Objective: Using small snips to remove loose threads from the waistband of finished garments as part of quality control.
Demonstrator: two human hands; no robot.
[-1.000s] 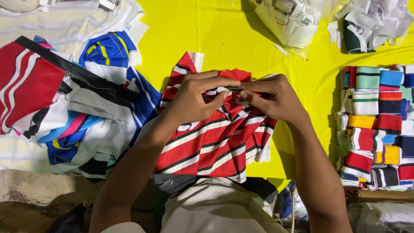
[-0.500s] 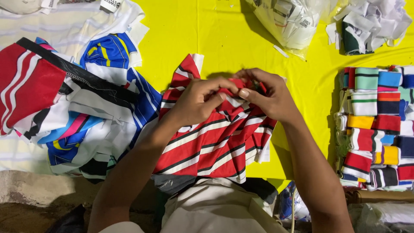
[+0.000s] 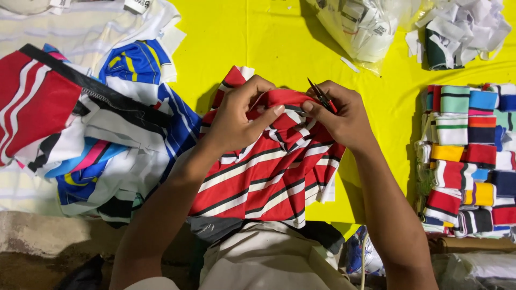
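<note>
Head view: a red garment (image 3: 269, 172) with white and black stripes is spread at the centre of a yellow table (image 3: 258, 43), its lower edge hanging toward the person's lap. Its bunched upper edge is pinched by the left hand (image 3: 236, 121), fingers curled and thumb pressed on the cloth. The same edge is gripped by the right hand (image 3: 344, 121), in which small red-handled snips (image 3: 322, 98) are also held, blades pointing to 11 o'clock. At 9 o'clock a pile of mixed garments (image 3: 91, 139) is seen; at 3 o'clock, stacked striped bands (image 3: 473, 161); at 1 o'clock, a clear bag of scraps (image 3: 365, 27).
</note>
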